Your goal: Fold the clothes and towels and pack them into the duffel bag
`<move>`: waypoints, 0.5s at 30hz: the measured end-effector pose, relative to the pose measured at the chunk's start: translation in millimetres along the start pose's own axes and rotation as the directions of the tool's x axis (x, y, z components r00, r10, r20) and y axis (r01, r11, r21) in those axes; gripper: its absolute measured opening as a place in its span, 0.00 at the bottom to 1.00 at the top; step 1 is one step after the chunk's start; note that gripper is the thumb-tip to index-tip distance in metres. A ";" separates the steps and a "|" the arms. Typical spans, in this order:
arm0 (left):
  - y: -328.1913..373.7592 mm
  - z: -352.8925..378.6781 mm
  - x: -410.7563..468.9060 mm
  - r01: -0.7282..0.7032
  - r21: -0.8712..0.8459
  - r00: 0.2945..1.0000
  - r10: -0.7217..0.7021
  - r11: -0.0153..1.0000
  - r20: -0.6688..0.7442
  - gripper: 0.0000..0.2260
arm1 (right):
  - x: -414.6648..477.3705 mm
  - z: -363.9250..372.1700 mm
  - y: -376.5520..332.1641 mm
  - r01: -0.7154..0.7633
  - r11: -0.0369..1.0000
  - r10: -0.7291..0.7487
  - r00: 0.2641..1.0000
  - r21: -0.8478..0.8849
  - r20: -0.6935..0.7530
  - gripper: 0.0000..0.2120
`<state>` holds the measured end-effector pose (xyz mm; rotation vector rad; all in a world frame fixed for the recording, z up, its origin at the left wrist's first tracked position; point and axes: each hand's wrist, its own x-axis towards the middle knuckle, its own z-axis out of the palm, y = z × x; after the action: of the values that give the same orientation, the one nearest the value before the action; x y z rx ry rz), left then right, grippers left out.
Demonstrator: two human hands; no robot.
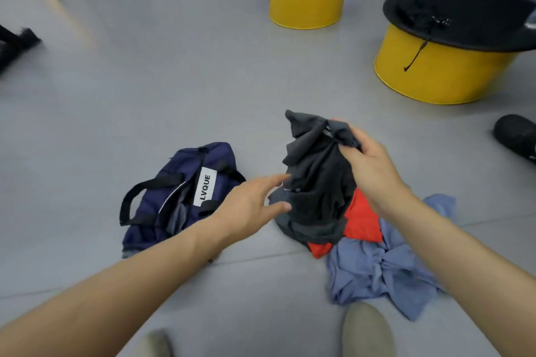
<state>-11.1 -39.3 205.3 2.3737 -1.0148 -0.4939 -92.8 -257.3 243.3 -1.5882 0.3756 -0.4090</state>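
Right hand grips dark garment, its length hanging straight down.

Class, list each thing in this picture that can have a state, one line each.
Duffel bag: unzipped, lying on the floor.
Dark grey garment: unfolded, bunched, lifted by its top.
Red garment: crumpled on the floor.
Blue garment: crumpled on the floor.
Right hand: grips the grey garment's top.
Left hand: open, reaching toward it.
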 end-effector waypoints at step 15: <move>5.2 -60.1 -139.5 0.114 -0.382 0.844 -0.292 0.917 -0.450 0.25 | -56.8 112.9 -135.2 -0.157 0.819 0.107 0.987 0.553 0.122 0.15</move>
<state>-74.9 80.1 274.6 2.1298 -0.3979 -0.0944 -89.9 -123.6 371.3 -0.9886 0.2641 -0.3049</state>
